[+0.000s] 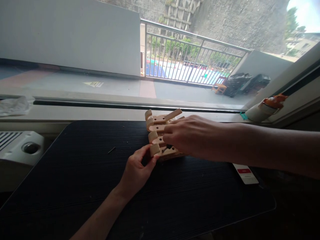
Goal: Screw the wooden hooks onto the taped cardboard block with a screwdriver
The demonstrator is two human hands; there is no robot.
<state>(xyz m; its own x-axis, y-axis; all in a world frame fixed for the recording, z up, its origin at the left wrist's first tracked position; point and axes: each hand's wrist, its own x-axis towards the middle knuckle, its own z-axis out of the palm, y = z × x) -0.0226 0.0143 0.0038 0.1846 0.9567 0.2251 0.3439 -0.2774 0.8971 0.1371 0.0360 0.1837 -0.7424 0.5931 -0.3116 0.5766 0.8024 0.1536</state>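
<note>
A pale wooden assembly (158, 128) of slats with drilled holes and rounded blocks sits near the far edge of the dark table. At its near left corner, my left hand (136, 168) pinches a rounded wooden block (155, 149) between thumb and fingers. My right hand (183, 135) reaches in from the right over the slats, its fingers curled closed. Under those fingers shows a small dark tool (169, 146) with a thin shaft, slanting down to the nearest slat by a hole; its exact kind is unclear. The hand covers the assembly's right part.
A thin dark stick (111, 150) lies on the black table (75, 173), left of the assembly. A white card or phone with a red band (245, 173) rests at right. On the windowsill stands a pale cylindrical container with an orange top (262, 110); clear plastic (15, 106) lies at left.
</note>
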